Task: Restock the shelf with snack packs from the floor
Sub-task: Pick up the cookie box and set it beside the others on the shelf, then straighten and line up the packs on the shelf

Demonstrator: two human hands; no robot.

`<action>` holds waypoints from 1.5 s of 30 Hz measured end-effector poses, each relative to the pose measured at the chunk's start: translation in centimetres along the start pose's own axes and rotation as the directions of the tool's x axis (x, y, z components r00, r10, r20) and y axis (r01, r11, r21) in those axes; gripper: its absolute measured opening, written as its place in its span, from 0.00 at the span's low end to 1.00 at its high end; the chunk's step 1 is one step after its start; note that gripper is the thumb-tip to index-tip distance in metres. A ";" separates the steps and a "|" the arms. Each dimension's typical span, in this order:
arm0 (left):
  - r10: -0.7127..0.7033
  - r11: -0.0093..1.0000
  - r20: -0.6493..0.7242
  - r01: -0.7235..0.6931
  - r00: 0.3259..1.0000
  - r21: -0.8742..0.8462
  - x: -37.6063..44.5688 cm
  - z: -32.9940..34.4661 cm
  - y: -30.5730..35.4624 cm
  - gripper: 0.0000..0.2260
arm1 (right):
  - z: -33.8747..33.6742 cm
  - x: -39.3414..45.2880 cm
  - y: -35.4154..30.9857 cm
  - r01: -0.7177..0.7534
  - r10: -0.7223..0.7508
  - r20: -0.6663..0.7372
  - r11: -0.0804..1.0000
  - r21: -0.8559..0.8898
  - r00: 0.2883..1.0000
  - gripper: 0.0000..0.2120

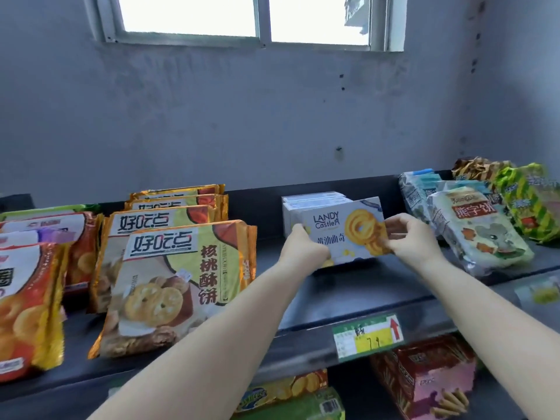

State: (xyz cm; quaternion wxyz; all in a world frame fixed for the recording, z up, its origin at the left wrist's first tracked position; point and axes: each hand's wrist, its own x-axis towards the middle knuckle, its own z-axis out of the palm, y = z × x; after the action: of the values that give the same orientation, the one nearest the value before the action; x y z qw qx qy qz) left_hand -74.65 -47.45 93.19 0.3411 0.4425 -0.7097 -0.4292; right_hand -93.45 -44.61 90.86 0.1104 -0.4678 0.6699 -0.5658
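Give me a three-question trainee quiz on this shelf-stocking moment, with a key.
1. True or false: both hands hold the Landy Castle cookie box.
2. What stands right behind that box?
A. white boxes
B. a bottle
C. nothing
3. Fill in: the price tag on the shelf edge bears a red ____.

Key:
1. True: left hand and right hand each have a grip on an end.
2. A, white boxes.
3. Arrow.

Both hands (357, 241) on cookie box (345, 228)

Overexposed window (242, 16) backlight, dim shelf, soft blur, wide-angle edge distortion
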 end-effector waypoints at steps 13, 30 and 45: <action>0.366 0.834 -0.268 -0.186 0.891 0.520 -8.7 -9.7 2.5 0.24 | 7.7 -5.5 -11.2 0.469 -0.473 -0.016 0.878 -0.098 0.881 0.22; 0.269 0.874 -0.558 0.044 0.785 0.483 -20.5 -40.0 -11.2 0.04 | 26.4 -19.2 -27.8 0.690 -0.606 0.337 0.674 -0.265 0.721 0.10; 0.249 0.824 -0.439 0.050 0.863 0.564 -9.2 -49.9 -14.4 0.10 | 33.8 -11.6 -32.4 0.616 -0.428 0.448 0.622 -0.484 0.785 0.08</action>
State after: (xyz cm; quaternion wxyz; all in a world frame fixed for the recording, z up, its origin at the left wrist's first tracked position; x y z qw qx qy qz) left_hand -23.23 -57.80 99.06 0.3896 0.5780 -0.7148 -0.0563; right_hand -47.99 -55.50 103.01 -0.1200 -0.7306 0.6231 -0.2520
